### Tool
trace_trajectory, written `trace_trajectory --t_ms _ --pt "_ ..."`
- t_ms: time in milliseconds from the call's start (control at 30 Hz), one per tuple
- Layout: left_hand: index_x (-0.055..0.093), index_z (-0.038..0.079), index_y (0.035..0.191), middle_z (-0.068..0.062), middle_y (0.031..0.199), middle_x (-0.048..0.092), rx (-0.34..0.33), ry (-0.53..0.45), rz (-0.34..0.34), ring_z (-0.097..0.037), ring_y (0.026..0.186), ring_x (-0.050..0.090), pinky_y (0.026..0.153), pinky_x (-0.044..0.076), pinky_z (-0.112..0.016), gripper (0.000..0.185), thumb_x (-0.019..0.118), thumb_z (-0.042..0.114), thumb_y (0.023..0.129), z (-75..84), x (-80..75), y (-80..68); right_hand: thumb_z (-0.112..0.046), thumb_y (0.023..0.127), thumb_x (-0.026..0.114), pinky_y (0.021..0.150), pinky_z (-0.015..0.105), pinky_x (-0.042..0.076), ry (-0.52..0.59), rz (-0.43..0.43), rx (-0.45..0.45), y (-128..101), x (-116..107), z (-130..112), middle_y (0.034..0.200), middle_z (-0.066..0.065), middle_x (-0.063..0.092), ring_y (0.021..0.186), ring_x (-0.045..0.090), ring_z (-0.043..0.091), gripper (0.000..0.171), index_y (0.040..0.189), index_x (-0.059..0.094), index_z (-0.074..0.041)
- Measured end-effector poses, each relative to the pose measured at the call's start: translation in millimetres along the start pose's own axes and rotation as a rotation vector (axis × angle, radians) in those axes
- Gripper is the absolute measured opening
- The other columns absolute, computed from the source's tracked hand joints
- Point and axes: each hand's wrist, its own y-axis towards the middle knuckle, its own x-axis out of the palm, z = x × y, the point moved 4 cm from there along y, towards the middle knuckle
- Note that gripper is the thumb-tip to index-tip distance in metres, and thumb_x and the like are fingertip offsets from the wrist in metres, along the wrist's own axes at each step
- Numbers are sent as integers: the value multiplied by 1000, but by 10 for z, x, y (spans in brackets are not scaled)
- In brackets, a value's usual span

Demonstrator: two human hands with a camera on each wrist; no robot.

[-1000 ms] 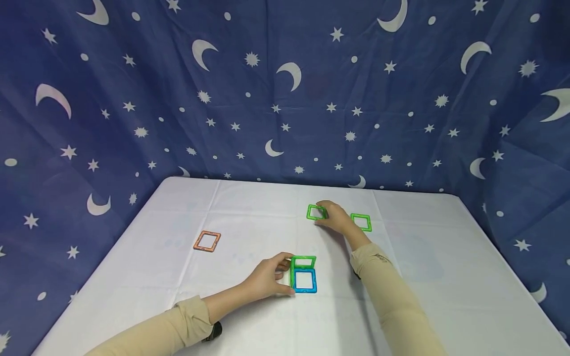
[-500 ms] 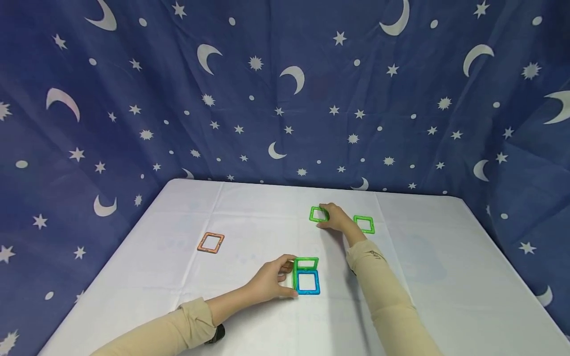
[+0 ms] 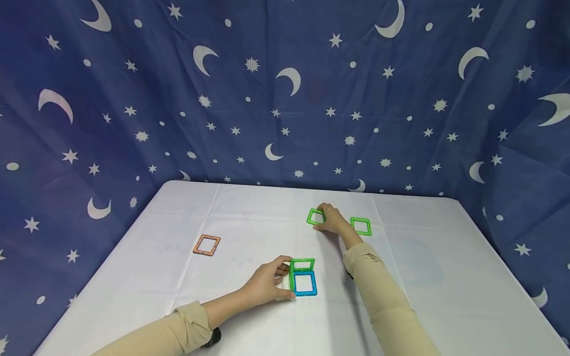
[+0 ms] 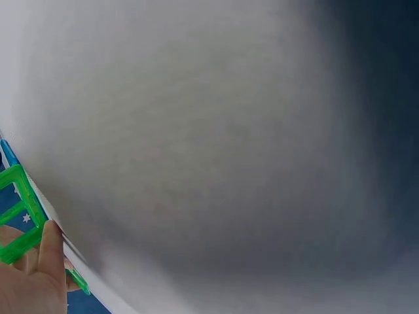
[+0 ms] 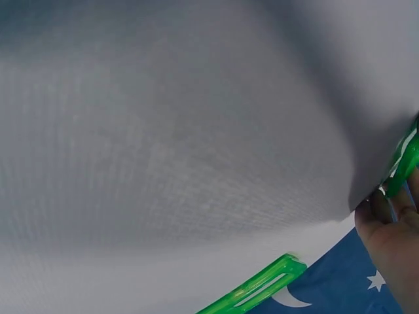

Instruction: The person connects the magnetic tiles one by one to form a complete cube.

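Near the table's middle, the left hand [image 3: 262,284] holds an upright green square magnetic tile [image 3: 292,279] between thumb and fingers at its near and far ends. That tile stands along the left side of a flat blue square magnetic tile [image 3: 306,293]. Another green tile [image 3: 304,260] stands at the blue one's far edge. Farther back, the right hand [image 3: 333,220] grips a loose green square tile [image 3: 309,216] by its right side, fingers on the far edge and thumb on the near one. In the left wrist view, fingers [image 4: 51,252] press against the green frame.
An orange square tile [image 3: 203,253] lies on the white-clothed table [image 3: 249,212] at the left. One more green square tile [image 3: 369,226] lies just right of the right hand. Behind the table hangs a blue curtain [image 3: 249,118] with moons and stars.
The loose green tile in the right hand has turned slightly and tilted. The left hand stays in place at the blue and green tiles; the head view has shifted a little.
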Motion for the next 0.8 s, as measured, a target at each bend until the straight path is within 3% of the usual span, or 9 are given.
trace_trajectory --t_ms 233,567,800 --pt "42 1 133 -16 121 60 -3 -1 -3 -31 112 59 91 52 -35 75 82 16 72 33 -18 -4 -17 80 75 109 47 34 22 21 57 -23 3 -22 134 24 48 128 43 39 67 133 40 3" --pt "43 1 131 -16 120 60 0 -3 -11 -32 112 59 91 51 -36 73 82 16 72 36 -25 -14 -18 78 77 100 44 45 -114 -2 25 -93 -50 -92 120 22 59 113 57 35 62 128 43 1" --pt "43 3 132 -14 120 60 -13 9 -15 -30 111 60 91 52 -35 72 82 16 72 38 -28 3 -23 80 75 96 45 47 -162 43 3 -133 -111 -131 125 21 54 111 57 36 65 132 41 -4"
